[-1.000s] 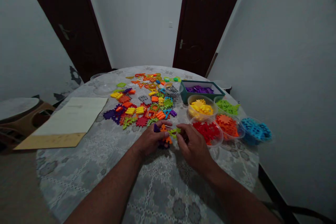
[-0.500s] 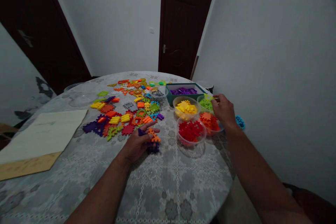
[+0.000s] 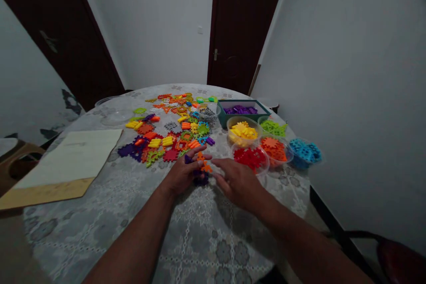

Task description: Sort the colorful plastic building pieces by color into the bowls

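Observation:
My left hand (image 3: 182, 174) is closed around an orange interlocking plastic piece (image 3: 204, 165) and purple pieces (image 3: 201, 181), low over the tablecloth. Its thumb lies across them while some fingers stretch out behind. From the right, my right hand (image 3: 238, 182) reaches in with thumb and index finger apart, close by the orange piece. I see nothing in its fingers, and the others are partly hidden. Just beyond it are red pieces (image 3: 249, 158) in a clear bowl. Yellow pieces (image 3: 243, 131), orange pieces (image 3: 273, 148), green pieces (image 3: 273, 128) and blue pieces (image 3: 304, 151) fill other bowls.
A dark green box (image 3: 223, 120) of purple pieces stands behind the bowls. Mixed loose pieces (image 3: 170, 155) spread over the left middle of the table. A small bowl of grey pieces (image 3: 208, 111) is among them. White paper (image 3: 66, 159) lies at the left edge.
My right hand has left the green bowl and come back beside my left hand. The green piece it held no longer shows in its fingers. The view has shifted, bringing the blue bowl into sight.

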### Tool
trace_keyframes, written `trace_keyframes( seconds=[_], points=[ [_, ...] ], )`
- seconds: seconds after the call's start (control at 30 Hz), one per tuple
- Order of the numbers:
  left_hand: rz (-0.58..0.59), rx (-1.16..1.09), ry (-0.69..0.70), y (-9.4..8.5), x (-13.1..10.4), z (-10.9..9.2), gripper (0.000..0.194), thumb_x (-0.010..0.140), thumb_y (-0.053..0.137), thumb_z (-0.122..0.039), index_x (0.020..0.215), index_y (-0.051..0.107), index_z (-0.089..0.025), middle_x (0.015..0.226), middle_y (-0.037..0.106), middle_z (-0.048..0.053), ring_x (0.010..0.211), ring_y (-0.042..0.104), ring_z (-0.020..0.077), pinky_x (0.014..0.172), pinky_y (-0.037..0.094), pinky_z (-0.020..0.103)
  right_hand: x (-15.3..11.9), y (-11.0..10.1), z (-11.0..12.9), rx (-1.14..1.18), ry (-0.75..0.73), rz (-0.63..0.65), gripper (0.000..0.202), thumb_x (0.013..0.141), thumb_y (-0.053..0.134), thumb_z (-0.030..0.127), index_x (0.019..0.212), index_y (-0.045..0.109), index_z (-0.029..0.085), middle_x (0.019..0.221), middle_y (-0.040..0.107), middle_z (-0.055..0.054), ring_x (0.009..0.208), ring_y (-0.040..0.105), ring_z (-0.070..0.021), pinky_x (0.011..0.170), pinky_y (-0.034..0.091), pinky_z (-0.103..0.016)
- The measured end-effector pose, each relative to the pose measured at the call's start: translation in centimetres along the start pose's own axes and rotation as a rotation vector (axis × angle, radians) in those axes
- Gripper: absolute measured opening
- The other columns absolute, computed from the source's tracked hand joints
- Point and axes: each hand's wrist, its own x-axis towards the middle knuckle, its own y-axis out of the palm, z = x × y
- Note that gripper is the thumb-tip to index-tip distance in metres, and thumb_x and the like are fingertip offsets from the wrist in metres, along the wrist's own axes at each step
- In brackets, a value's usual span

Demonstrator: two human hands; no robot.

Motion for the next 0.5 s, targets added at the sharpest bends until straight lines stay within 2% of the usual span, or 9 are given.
trace_keyframes(
  seconds=[0.1, 0.2, 0.27, 0.37, 0.5],
  points=[
    [-0.003, 0.001, 0.015, 0.1, -0.1, -0.2, 0.072, 0.079, 0.09, -0.023, 0.146, 0.063, -0.025, 0.123, 0.076, 0.014, 0.083, 0.075, 0.02, 0.064, 0.06, 0.029, 0.4, 2.4, 0.9, 0.013, 0.006, 0.042, 0.027, 0.104, 0.06, 0.024, 0.13, 0.067, 0.022, 0.12, 0.074, -0.011, 0.108, 0.071, -0.0249, 0.092, 0.057, -0.04],
    [0.011, 0.012, 0.01, 0.3, -0.1, -0.1, 0.069, 0.08, 0.09, -0.024, 0.144, 0.064, -0.024, 0.123, 0.076, 0.013, 0.08, 0.075, 0.0192, 0.065, 0.06, 0.029, 0.8, 3.3, 0.6, 0.127, 0.029, -0.04, 0.021, 0.101, 0.06, 0.015, 0.118, 0.07, 0.021, 0.113, 0.074, -0.008, 0.104, 0.07, -0.0213, 0.092, 0.055, -0.035],
    [0.017, 0.008, -0.001, 0.3, -0.1, 0.0, 0.064, 0.083, 0.088, -0.025, 0.142, 0.065, -0.022, 0.119, 0.076, 0.013, 0.078, 0.074, 0.0184, 0.063, 0.058, 0.029, 0.9, 3.0, 0.1, 0.199, 0.044, -0.112, 0.021, 0.099, 0.059, 0.012, 0.115, 0.07, 0.021, 0.109, 0.074, -0.007, 0.1, 0.069, -0.0196, 0.09, 0.055, -0.033],
    [0.003, -0.03, -0.01, 0.3, 0.0, 0.2, 0.056, 0.087, 0.085, -0.031, 0.138, 0.066, -0.02, 0.114, 0.076, 0.012, 0.071, 0.069, 0.0159, 0.058, 0.057, 0.029, 0.4, 0.8, -0.8, 0.217, 0.103, -0.256, 0.021, 0.099, 0.056, 0.016, 0.114, 0.071, 0.021, 0.106, 0.074, -0.007, 0.095, 0.069, -0.0195, 0.087, 0.055, -0.033],
    [0.02, -0.198, -0.023, 0.2, 0.0, -0.3, 0.053, 0.094, 0.073, -0.055, 0.13, 0.069, -0.016, 0.115, 0.075, 0.015, 0.069, 0.067, 0.0173, 0.052, 0.056, 0.031, -1.3, -4.3, -3.4, 0.017, 0.255, -0.542, 0.022, 0.1, 0.055, 0.027, 0.113, 0.072, 0.022, 0.11, 0.075, -0.009, 0.097, 0.07, -0.0226, 0.089, 0.055, -0.037]
  ],
)
